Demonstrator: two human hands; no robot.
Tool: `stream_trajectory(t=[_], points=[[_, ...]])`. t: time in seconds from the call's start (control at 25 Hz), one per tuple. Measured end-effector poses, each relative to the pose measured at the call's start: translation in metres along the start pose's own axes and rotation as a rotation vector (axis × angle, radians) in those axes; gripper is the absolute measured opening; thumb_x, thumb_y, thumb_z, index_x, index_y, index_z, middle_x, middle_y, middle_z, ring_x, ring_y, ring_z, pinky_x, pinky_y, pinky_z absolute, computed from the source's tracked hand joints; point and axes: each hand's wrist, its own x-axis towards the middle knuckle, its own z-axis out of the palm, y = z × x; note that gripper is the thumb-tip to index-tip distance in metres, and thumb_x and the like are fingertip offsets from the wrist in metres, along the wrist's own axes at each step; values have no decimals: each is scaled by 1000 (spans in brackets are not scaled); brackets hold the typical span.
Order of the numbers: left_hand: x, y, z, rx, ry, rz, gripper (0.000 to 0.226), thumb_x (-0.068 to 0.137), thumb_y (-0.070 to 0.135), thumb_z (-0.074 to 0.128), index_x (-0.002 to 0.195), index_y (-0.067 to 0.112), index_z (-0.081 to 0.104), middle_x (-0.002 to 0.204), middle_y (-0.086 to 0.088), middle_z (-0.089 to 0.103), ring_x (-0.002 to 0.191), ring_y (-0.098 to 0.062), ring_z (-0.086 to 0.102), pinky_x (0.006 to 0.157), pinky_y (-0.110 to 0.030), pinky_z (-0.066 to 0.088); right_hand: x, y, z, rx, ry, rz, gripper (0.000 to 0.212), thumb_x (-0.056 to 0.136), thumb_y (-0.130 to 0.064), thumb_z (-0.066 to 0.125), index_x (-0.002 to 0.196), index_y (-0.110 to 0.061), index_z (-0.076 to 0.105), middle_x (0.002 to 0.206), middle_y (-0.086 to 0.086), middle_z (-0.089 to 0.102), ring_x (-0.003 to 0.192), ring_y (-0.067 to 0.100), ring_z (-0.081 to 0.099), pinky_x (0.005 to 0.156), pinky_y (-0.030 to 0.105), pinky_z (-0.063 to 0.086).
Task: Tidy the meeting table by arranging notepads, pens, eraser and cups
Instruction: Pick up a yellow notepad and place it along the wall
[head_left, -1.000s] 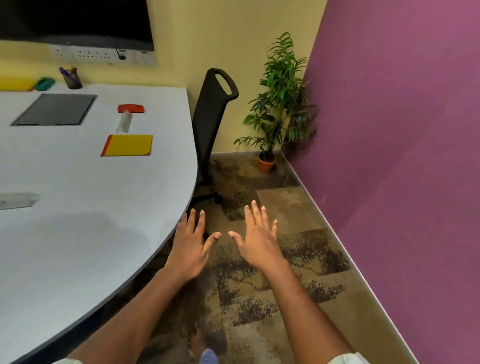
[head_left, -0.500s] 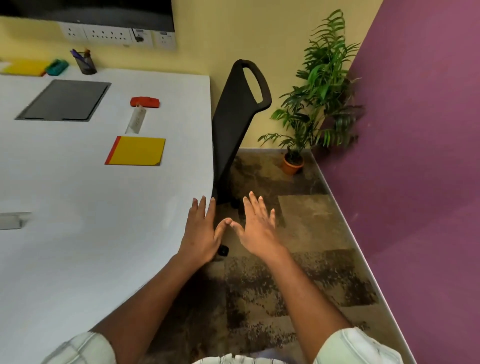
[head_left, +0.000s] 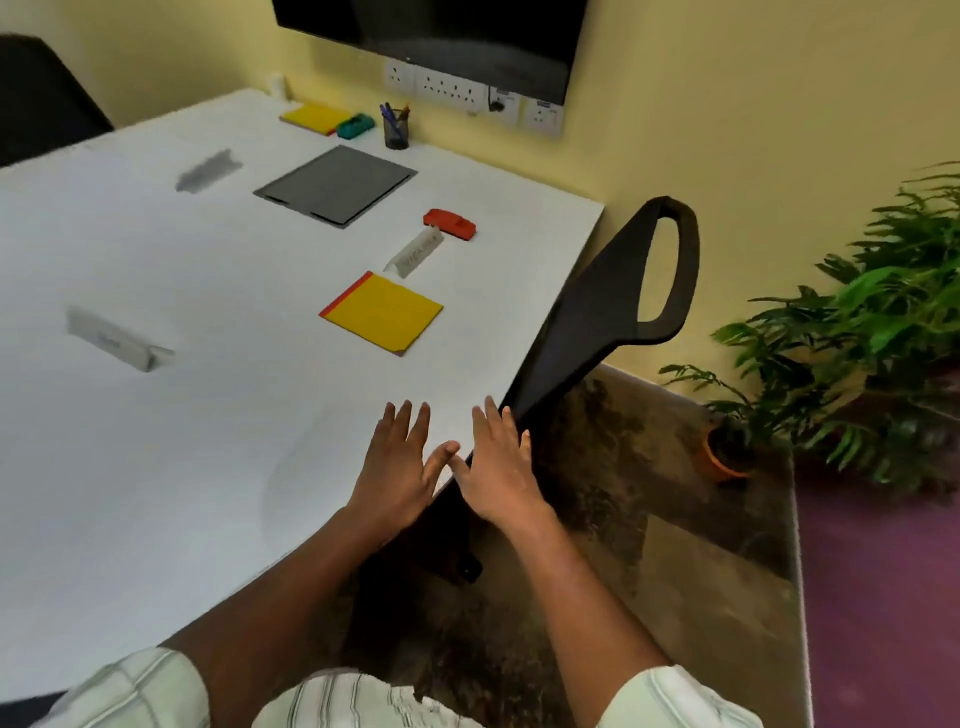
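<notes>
A yellow notepad with a red spine (head_left: 382, 313) lies flat on the white table (head_left: 156, 467), near its right edge. Beyond it sits a red eraser (head_left: 450, 224). At the far end are a second yellow notepad (head_left: 313, 118), a teal eraser (head_left: 355, 127) and a dark cup of pens (head_left: 396, 126). My left hand (head_left: 397, 470) hovers over the table's near right edge, fingers spread and empty. My right hand (head_left: 496, 467) is beside it over the edge, fingers straight, holding nothing. Both are well short of the notepad.
A black chair (head_left: 608, 306) stands against the table's right edge, just past my right hand. Two white name cards (head_left: 415, 253) (head_left: 117, 338) and a grey inset panel (head_left: 335, 184) are on the table. A potted plant (head_left: 852, 332) fills the right corner. Another dark chair (head_left: 41, 93) is far left.
The view has swung left and forward, bringing more of the table into sight. Both hands have moved from over the floor to the table's edge, still spread and empty.
</notes>
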Motion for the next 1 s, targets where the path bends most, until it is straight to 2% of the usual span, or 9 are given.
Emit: stream_trajectory(t=[0.28, 0.52, 0.6, 0.64, 0.68, 0.72, 0.76, 0.84, 1.0], points=[[44, -17, -7, -80, 33, -214, 70, 94, 55, 24, 151, 15, 15, 159, -9, 11, 148, -25, 0, 119, -39, 7, 80, -14, 2, -58, -145, -173, 75, 98, -53, 33, 153, -17, -4, 160, 3, -17, 147, 25, -16, 116, 52, -4], [133, -56, -14, -352, 86, -475, 73, 95, 55, 32, 144, 2, 31, 149, -18, 36, 139, -30, 33, 114, -41, 24, 176, -28, 5, -43, -163, -188, 77, 97, -56, 34, 153, -16, -1, 161, 6, -10, 148, 26, -10, 117, 51, -1], [171, -73, -16, -562, 96, -657, 69, 95, 55, 35, 128, -4, 50, 133, -24, 52, 126, -35, 47, 106, -45, 35, 218, -35, 8, -35, -192, -164, 78, 97, -54, 36, 153, -13, 2, 161, 7, -6, 148, 27, -6, 118, 51, 1], [189, -82, -15, -682, 112, -732, 66, 96, 53, 35, 105, -6, 60, 112, -26, 61, 111, -37, 56, 98, -45, 42, 238, -38, 10, -14, -203, -150, 78, 97, -53, 37, 153, -11, 3, 162, 8, -4, 148, 27, -3, 118, 50, 3], [205, -89, -16, -779, 131, -787, 62, 96, 52, 35, 82, -4, 59, 89, -23, 62, 94, -36, 59, 88, -44, 47, 257, -42, 11, 12, -205, -141, 77, 98, -51, 39, 153, -9, 5, 161, 9, 0, 148, 27, 1, 119, 50, 5], [222, -97, -15, -850, 151, -845, 60, 96, 51, 36, 73, -1, 56, 80, -19, 60, 86, -33, 58, 82, -41, 47, 278, -46, 14, 45, -205, -135, 75, 98, -47, 41, 152, -7, 9, 161, 11, 5, 148, 27, 6, 119, 48, 9], [239, -105, -14, -921, 171, -906, 57, 96, 50, 38, 80, -2, 58, 86, -19, 61, 89, -33, 59, 84, -39, 48, 300, -51, 18, 81, -203, -132, 73, 98, -43, 44, 152, -5, 13, 160, 13, 12, 147, 27, 12, 119, 45, 13], [269, -125, -7, -1060, 197, -1023, 58, 95, 47, 44, 116, -6, 55, 112, -22, 60, 103, -34, 59, 95, -41, 48, 343, -59, 29, 162, -202, -99, 68, 98, -36, 49, 149, -1, 20, 156, 15, 23, 144, 29, 22, 117, 39, 19], [316, -153, 9, -1207, 197, -1123, 52, 93, 42, 52, 112, -6, 55, 110, -26, 61, 89, -32, 61, 84, -38, 49, 420, -58, 50, 212, -146, 18, 63, 98, -33, 51, 146, 0, 28, 150, 17, 33, 140, 31, 29, 113, 37, 23]])
